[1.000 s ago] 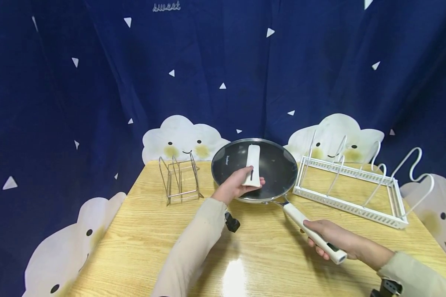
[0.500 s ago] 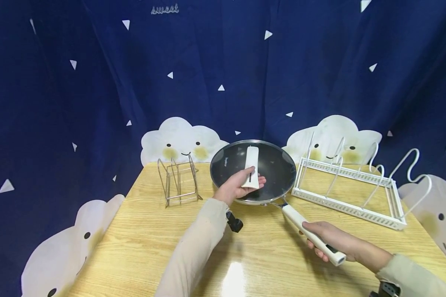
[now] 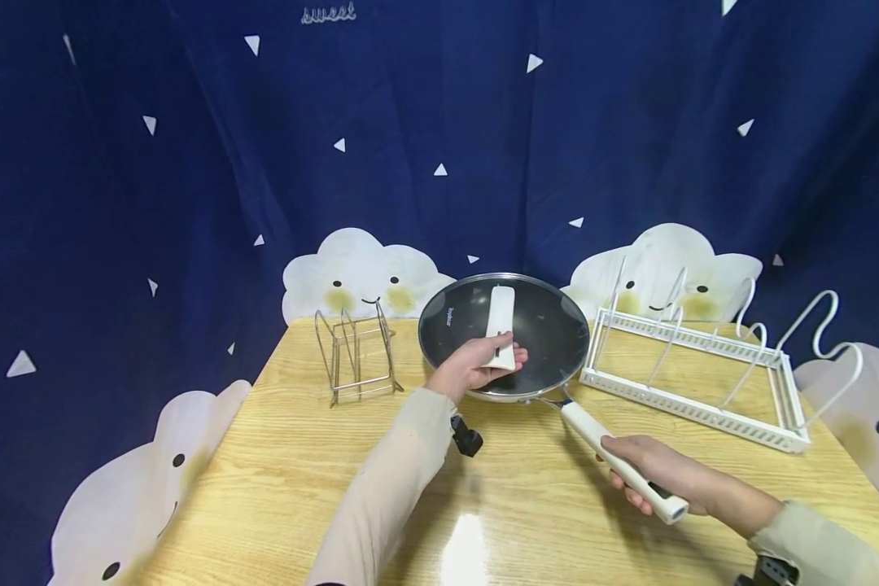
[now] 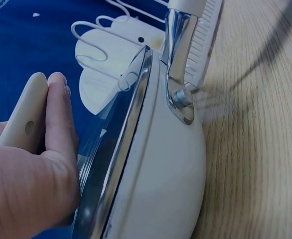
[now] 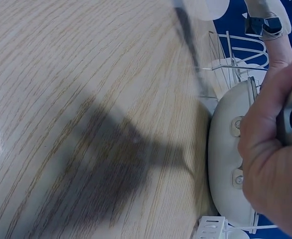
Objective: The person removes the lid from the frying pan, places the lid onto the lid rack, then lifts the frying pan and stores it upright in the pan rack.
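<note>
A wok-like frying pan, cream outside (image 4: 171, 179), stands on the table with a dark glass lid (image 3: 545, 325) over it. Across the lid rises a long white lid handle (image 3: 501, 309). My left hand (image 3: 476, 364) holds the near end of this handle, thumb on top and fingers beneath; the left wrist view shows the fingers (image 4: 60, 119) between handle and glass. The pan's long white handle (image 3: 584, 427) points toward the near right, and my right hand (image 3: 662, 472) grips it close to its end. The right palm is hidden by the handle.
On the left of the pan stands a small metal wire rack (image 3: 359, 382). A larger white rack (image 3: 692, 415) with upright wire dividers sits close by on the right. Behind the wooden table (image 3: 286, 488) hangs a dark blue curtain (image 3: 410, 106).
My left thumb has slid a little farther right over the lid handle, covering more of its slot. The pan, lid and right hand stay nearly in place; the head view shifts slightly.
</note>
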A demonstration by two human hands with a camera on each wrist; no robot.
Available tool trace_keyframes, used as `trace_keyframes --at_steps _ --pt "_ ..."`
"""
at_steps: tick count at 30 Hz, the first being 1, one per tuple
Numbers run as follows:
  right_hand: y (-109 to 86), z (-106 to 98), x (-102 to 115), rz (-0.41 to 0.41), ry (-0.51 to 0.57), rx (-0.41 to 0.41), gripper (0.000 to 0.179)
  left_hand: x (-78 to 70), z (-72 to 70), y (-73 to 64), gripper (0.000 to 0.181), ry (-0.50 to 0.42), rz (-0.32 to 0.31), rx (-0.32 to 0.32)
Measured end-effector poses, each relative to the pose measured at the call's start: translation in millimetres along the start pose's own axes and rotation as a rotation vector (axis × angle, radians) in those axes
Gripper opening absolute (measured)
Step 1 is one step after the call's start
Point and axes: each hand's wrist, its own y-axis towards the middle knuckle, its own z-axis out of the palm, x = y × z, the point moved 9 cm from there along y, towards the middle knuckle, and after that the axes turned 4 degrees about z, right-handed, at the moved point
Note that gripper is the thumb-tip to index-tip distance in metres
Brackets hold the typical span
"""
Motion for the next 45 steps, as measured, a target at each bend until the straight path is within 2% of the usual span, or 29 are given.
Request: trace_keyframes --at_steps 6,15,25,32,36,39,42,45 --pt "-0.4 2 3 -0.025 -0.012 0.033 0.039 0.7 -0.9 2.6 0.031 -0.006 0.015 0.001" --pt "-0.6 3 4 -0.024 -0.017 0.040 0.039 -2.7 -1.4 4.2 0.039 0.014 0.063 0.008" --pt "-1.5 2 1 -0.006 -0.036 0.007 0.038 -4.6 -0.8 1.5 0.031 0.056 0.126 0.013" --pt "-2.2 1 2 0.004 -0.043 0.007 0.039 -6.1 0.2 0.2 0.022 0.060 0.140 0.011" --pt "-2.3 2 2 0.004 -0.040 0.013 0.039 -4.9 -1.6 1.3 0.028 0.055 0.140 0.017" --pt "-1.3 3 3 0.000 -0.035 0.022 0.038 -6.4 -3.9 1.0 0.022 0.054 0.145 0.022" --pt "-0.6 3 4 -0.004 -0.032 0.023 0.037 -10.0 -4.8 -0.9 0.008 0.058 0.160 0.025" --pt "-0.4 1 4 -0.005 -0.036 0.012 0.036 -12.6 -3.9 -2.5 0.006 0.059 0.167 0.038"
